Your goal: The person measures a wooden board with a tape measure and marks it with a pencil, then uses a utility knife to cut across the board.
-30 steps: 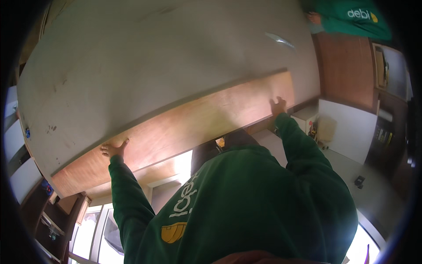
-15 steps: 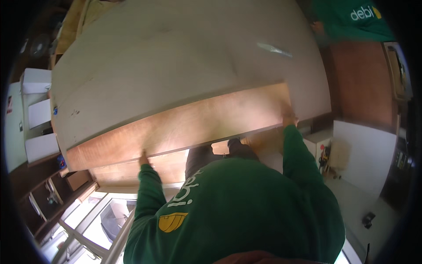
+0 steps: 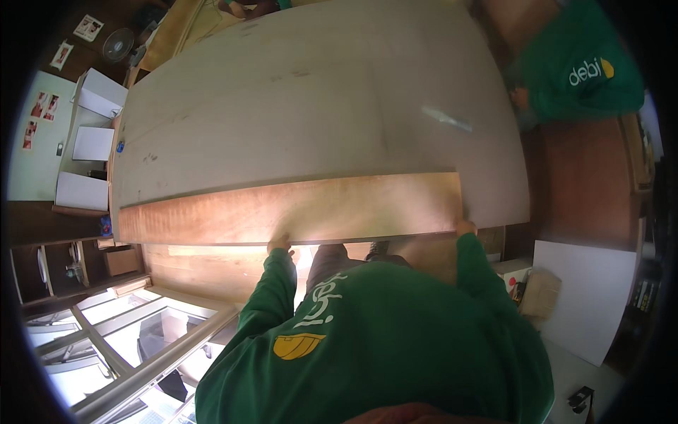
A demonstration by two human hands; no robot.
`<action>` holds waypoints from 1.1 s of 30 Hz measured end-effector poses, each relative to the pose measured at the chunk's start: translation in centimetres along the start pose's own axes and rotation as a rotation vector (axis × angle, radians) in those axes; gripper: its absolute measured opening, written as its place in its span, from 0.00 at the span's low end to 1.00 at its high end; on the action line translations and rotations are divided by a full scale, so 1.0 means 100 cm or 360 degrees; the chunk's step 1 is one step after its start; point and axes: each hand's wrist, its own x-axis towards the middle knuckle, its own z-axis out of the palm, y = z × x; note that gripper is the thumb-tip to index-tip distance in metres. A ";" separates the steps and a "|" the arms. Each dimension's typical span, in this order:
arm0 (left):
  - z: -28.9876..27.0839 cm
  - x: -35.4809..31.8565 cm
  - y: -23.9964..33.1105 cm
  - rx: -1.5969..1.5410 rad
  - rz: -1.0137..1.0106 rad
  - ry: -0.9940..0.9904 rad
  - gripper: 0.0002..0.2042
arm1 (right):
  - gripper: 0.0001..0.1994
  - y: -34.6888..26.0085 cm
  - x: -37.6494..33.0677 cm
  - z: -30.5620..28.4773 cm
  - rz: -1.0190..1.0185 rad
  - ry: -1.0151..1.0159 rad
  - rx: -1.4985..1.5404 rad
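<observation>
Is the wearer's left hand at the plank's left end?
No: the left hand grips the plank near the middle of its near edge, far from the left end.

Both hands, left hand (image 3: 280, 244) and right hand (image 3: 465, 227), grasp the wooden board's (image 3: 296, 208) near edge (green sleeves).

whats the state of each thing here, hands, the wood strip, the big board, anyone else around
left hand: fingers on the near edge of the wooden plank
right hand: gripping the plank's right near corner
wooden plank: lying flat along the near edge of the pale board
pale board: flat, spread wide, smudged in places
co-worker in green: at the far right corner, hand near the board's edge
</observation>
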 end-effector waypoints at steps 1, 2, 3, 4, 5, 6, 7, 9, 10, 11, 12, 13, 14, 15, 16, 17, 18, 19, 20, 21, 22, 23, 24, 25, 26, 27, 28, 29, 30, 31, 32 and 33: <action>-0.008 -0.007 -0.001 -0.0086 -0.0019 -0.0013 0.25 | 0.12 -0.006 -0.006 0.003 -0.0044 0.0022 0.0000; -0.014 -0.014 -0.002 -0.0173 -0.0035 -0.0026 0.26 | 0.12 -0.012 -0.012 0.007 -0.0087 0.0044 0.0001; -0.009 -0.019 -0.002 -0.0208 -0.0046 0.0004 0.27 | 0.12 -0.004 -0.013 0.010 -0.0104 0.0090 -0.0010; -0.004 -0.023 -0.003 -0.0243 -0.0058 0.0030 0.28 | 0.12 0.005 -0.013 0.011 -0.0149 0.0100 0.0044; 0.004 -0.026 -0.003 -0.0276 -0.0071 0.0052 0.30 | 0.14 0.015 -0.012 0.011 -0.0190 0.0112 0.0096; 0.009 -0.027 -0.002 -0.0291 -0.0035 -0.0011 0.31 | 0.15 0.024 -0.010 0.011 -0.0234 0.0126 0.0150; -0.002 -0.031 0.000 -0.0301 0.0007 -0.0013 0.33 | 0.17 -0.005 -0.016 0.005 -0.0032 0.0111 0.0472; -0.027 -0.036 0.004 -0.0274 0.0027 0.0035 0.35 | 0.22 -0.079 -0.039 -0.025 0.0394 0.0043 0.1086; -0.029 -0.037 0.010 -0.0238 0.0005 0.0042 0.36 | 0.24 -0.086 -0.045 -0.033 0.0533 0.0117 0.1165; -0.031 -0.039 0.013 -0.0200 -0.0020 0.0051 0.36 | 0.26 -0.081 -0.052 -0.036 0.0596 0.0180 0.1152; -0.024 -0.043 0.018 -0.0191 -0.0012 0.0057 0.37 | 0.28 -0.069 -0.054 -0.036 0.0650 0.0235 0.1108; -0.020 -0.046 0.022 -0.0136 -0.0013 0.0069 0.37 | 0.30 -0.054 -0.055 -0.033 0.0685 0.0270 0.1045; -0.016 -0.048 0.026 -0.0081 -0.0014 0.0085 0.37 | 0.31 -0.044 -0.053 -0.030 0.0717 0.0273 0.1006; -0.020 -0.047 0.028 -0.0031 -0.0010 0.0113 0.37 | 0.33 -0.042 -0.053 -0.031 0.0724 0.0243 0.0982; -0.024 -0.045 0.029 0.0000 -0.0029 0.0151 0.37 | 0.32 -0.045 -0.053 -0.031 0.0734 0.0176 0.0962; -0.027 -0.043 0.031 0.0033 -0.0048 0.0188 0.37 | 0.31 -0.049 -0.051 -0.031 0.0739 0.0112 0.0944; -0.023 -0.046 0.033 0.0077 -0.0078 0.0210 0.37 | 0.30 -0.047 -0.053 -0.029 0.0768 0.0046 0.0915; -0.021 -0.048 0.035 0.0136 -0.0133 0.0221 0.38 | 0.28 -0.044 -0.055 -0.027 0.0641 0.0067 0.0798; -0.020 -0.051 0.037 0.0198 -0.0188 0.0230 0.38 | 0.27 -0.040 -0.057 -0.025 0.0517 0.0087 0.0682; -0.019 -0.056 0.039 0.0264 -0.0245 0.0244 0.38 | 0.26 -0.037 -0.061 -0.024 0.0391 0.0099 0.0567; -0.025 -0.054 0.036 0.0360 -0.0230 0.0216 0.38 | 0.25 -0.042 -0.063 -0.031 0.0349 0.0018 0.0477; -0.032 -0.053 0.032 0.0458 -0.0216 0.0186 0.38 | 0.24 -0.047 -0.061 -0.040 0.0307 -0.0064 0.0388; -0.037 -0.052 0.029 0.0555 -0.0201 0.0152 0.38 | 0.24 -0.052 -0.063 -0.047 0.0268 -0.0142 0.0296; -0.041 -0.051 0.023 0.0479 -0.0202 0.0098 0.38 | 0.26 -0.055 -0.068 -0.051 0.0221 -0.0148 0.0238; -0.045 -0.051 0.015 0.0402 -0.0205 0.0047 0.38 | 0.28 -0.059 -0.074 -0.053 0.0171 -0.0158 0.0179; -0.047 -0.050 0.009 0.0323 -0.0205 -0.0011 0.39 | 0.30 -0.058 -0.078 -0.056 0.0127 -0.0160 0.0119; -0.048 -0.049 0.004 0.0291 -0.0178 -0.0027 0.37 | 0.29 -0.056 -0.077 -0.047 0.0208 -0.0152 0.0187; -0.050 -0.047 -0.001 0.0257 -0.0154 -0.0038 0.35 | 0.29 -0.056 -0.078 -0.035 0.0285 -0.0147 0.0252; -0.051 -0.045 -0.006 0.0215 -0.0128 -0.0048 0.34 | 0.28 -0.055 -0.077 -0.022 0.0357 -0.0136 0.0314; -0.049 -0.040 -0.011 0.0047 -0.0135 -0.0112 0.32 | 0.28 -0.048 -0.070 -0.005 0.0382 -0.0146 0.0363; -0.036 -0.030 -0.015 -0.0120 -0.0133 -0.0205 0.30 | 0.29 -0.025 -0.057 0.014 0.0419 -0.0134 0.0410; -0.022 -0.017 -0.019 -0.0304 -0.0129 -0.0300 0.28 | 0.29 0.000 -0.045 0.027 0.0460 -0.0106 0.0453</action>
